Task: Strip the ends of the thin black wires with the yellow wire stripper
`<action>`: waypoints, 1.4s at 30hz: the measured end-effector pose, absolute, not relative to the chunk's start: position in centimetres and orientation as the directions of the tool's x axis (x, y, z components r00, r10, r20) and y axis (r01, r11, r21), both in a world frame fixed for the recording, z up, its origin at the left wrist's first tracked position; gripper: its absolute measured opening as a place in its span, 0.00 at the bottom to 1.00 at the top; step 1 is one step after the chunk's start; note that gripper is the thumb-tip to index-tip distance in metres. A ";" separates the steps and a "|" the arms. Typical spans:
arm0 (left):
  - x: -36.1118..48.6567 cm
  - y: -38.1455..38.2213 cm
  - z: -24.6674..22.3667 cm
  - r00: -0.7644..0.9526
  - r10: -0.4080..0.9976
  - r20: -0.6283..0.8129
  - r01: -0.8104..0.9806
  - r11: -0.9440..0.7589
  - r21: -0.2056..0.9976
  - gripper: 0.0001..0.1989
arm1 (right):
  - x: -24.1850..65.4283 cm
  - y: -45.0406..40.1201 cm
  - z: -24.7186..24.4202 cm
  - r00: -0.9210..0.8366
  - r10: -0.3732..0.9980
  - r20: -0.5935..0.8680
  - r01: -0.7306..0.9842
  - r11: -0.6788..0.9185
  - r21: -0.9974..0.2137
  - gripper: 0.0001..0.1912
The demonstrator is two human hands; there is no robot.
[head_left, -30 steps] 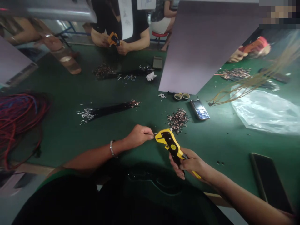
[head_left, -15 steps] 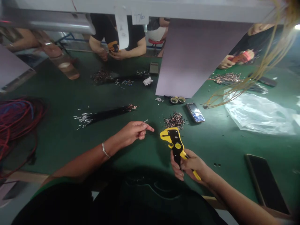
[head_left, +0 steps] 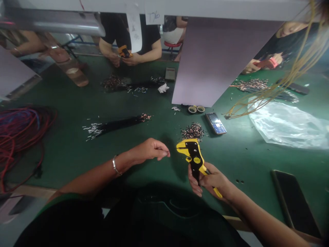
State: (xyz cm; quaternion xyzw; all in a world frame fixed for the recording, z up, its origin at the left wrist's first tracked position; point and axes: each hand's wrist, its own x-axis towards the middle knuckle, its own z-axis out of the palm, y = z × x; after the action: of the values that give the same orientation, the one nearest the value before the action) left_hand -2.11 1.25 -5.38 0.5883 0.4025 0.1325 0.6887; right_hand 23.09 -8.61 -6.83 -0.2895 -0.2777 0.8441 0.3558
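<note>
My right hand (head_left: pixel 205 180) grips a yellow and black wire stripper (head_left: pixel 194 159), its jaws pointing up and to the left. Left of those jaws, my left hand (head_left: pixel 151 150) has its fingers pinched together; whatever lies between the fingertips is too small to make out. A heap of short wire scraps (head_left: pixel 192 131) lies just beyond the stripper's head. Farther up the table from my left hand rests a bundle of black wires (head_left: pixel 118 125), with pale tips at its left end and coppery ones at its right.
Coiled red and blue wires (head_left: pixel 23 133) lie at the left. To the right are a keypad phone (head_left: pixel 216 123), a clear plastic bag (head_left: pixel 285 123) and a dark smartphone (head_left: pixel 294 202). Tape rolls (head_left: pixel 196 109) sit below a pale divider (head_left: pixel 203 61). Co-workers' hands are across the table.
My left hand's fingers have curled in from a pointing pose, and the thin piece that stuck up from them no longer shows. The stripper stays almost in place.
</note>
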 end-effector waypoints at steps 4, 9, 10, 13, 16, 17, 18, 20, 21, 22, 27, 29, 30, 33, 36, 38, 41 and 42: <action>-2.7 2.0 -5.6 0.618 0.671 -0.409 0.238 0.336 0.911 0.08 | 23.1 -8.7 -7.0 -0.585 0.761 -0.280 -0.438 -0.587 -0.681 0.17; -2.9 2.6 -5.1 0.659 0.690 -0.297 0.137 0.278 0.951 0.03 | 23.1 -8.8 -7.2 -0.574 0.767 -0.288 -0.438 -0.584 -0.683 0.17; -2.9 2.6 -5.0 0.656 0.692 -0.300 0.138 0.281 0.950 0.03 | 23.1 -8.8 -7.3 -0.569 0.769 -0.291 -0.439 -0.583 -0.683 0.17; -3.0 2.7 -5.1 0.646 0.700 -0.304 0.127 0.294 0.947 0.03 | 23.2 -8.8 -7.3 -0.564 0.771 -0.295 -0.443 -0.584 -0.680 0.17; -3.0 2.8 -5.1 0.651 0.710 -0.267 0.070 0.294 0.953 0.03 | 23.2 -8.8 -7.2 -0.574 0.761 -0.302 -0.440 -0.597 -0.670 0.17; -3.0 2.8 -5.0 0.654 0.709 -0.265 0.055 0.304 0.951 0.03 | 23.2 -8.8 -7.1 -0.574 0.760 -0.305 -0.441 -0.601 -0.667 0.17; -3.1 2.9 -5.0 0.656 0.704 -0.271 0.045 0.323 0.945 0.02 | 23.2 -8.8 -7.1 -0.572 0.760 -0.308 -0.443 -0.602 -0.664 0.18; -3.2 3.1 -4.8 0.664 0.685 -0.300 0.027 0.379 0.925 0.01 | 23.0 -8.7 -7.0 -0.566 0.763 -0.312 -0.450 -0.602 -0.659 0.18; -3.3 3.1 -4.8 0.668 0.676 -0.310 0.008 0.410 0.912 0.02 | 23.0 -8.7 -7.0 -0.565 0.764 -0.312 -0.453 -0.603 -0.657 0.19; -3.4 3.2 -4.8 0.673 0.670 -0.314 -0.018 0.439 0.899 0.02 | 22.9 -8.7 -7.0 -0.566 0.764 -0.311 -0.455 -0.604 -0.654 0.19; -3.7 3.3 -5.2 0.673 0.667 -0.320 -0.118 0.525 0.843 0.05 | 22.7 -8.6 -7.2 -0.568 0.762 -0.311 -0.462 -0.608 -0.646 0.18; -3.5 3.1 -5.3 0.656 0.683 -0.321 -0.150 0.535 0.831 0.04 | 22.6 -8.6 -7.3 -0.572 0.760 -0.309 -0.464 -0.610 -0.642 0.17; -3.4 3.0 -5.3 0.649 0.694 -0.312 -0.170 0.532 0.829 0.04 | 22.5 -8.6 -7.3 -0.574 0.759 -0.306 -0.467 -0.611 -0.639 0.17; -3.0 2.7 -5.2 0.632 0.730 -0.262 -0.251 0.512 0.821 0.05 | 22.2 -8.5 -7.4 -0.582 0.758 -0.294 -0.478 -0.611 -0.631 0.17; -2.6 2.4 -5.0 0.601 0.762 -0.241 -0.315 0.502 0.805 0.05 | 21.8 -8.4 -7.4 -0.593 0.751 -0.292 -0.479 -0.620 -0.622 0.18; -2.4 2.3 -5.0 0.570 0.786 -0.238 -0.336 0.488 0.806 0.07 | 21.6 -8.3 -7.5 -0.603 0.743 -0.291 -0.478 -0.628 -0.614 0.17; -2.1 2.1 -5.0 0.533 0.814 -0.232 -0.352 0.463 0.813 0.10 | 21.3 -8.2 -7.5 -0.609 0.739 -0.286 -0.481 -0.632 -0.607 0.18; -2.0 2.1 -5.0 0.526 0.818 -0.233 -0.351 0.459 0.817 0.10 | 21.2 -8.1 -7.5 -0.610 0.740 -0.284 -0.483 -0.631 -0.607 0.18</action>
State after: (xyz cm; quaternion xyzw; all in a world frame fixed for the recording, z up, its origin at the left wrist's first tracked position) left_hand -2.05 2.08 -4.97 0.3673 0.3179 0.3685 0.7926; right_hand 21.22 -8.14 -7.54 -0.2643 -0.2433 0.8635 0.3541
